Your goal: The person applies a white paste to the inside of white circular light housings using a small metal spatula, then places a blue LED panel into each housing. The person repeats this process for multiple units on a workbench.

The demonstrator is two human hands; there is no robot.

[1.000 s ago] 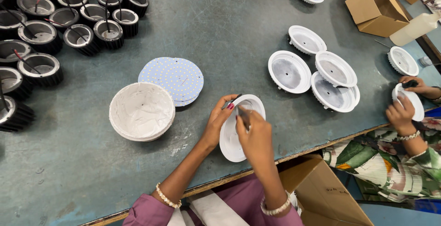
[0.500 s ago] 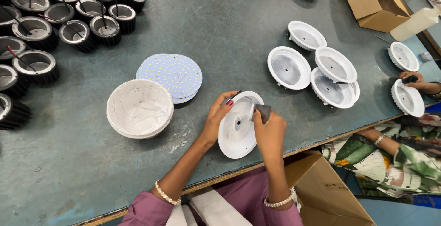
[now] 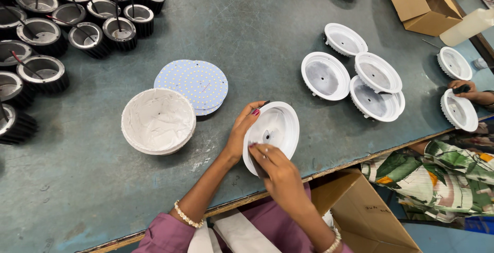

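You hold a white round lamp housing point(image 3: 275, 129) tilted over the near edge of the table point(image 3: 257, 32). Your left hand point(image 3: 242, 132) grips its left rim, and your right hand point(image 3: 275, 168) clasps its lower edge, fingers pressed into the hollow. Just left lie a white bowl-shaped reflector point(image 3: 157, 121) and a stack of round LED boards point(image 3: 194, 84). Black heat sinks point(image 3: 62, 19) crowd the far left; more white housings point(image 3: 355, 73) sit to the right, where another person's hand point(image 3: 465, 91) touches one.

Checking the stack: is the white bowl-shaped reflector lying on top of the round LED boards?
No, the reflector rests on the table, overlapping only the boards' edge.
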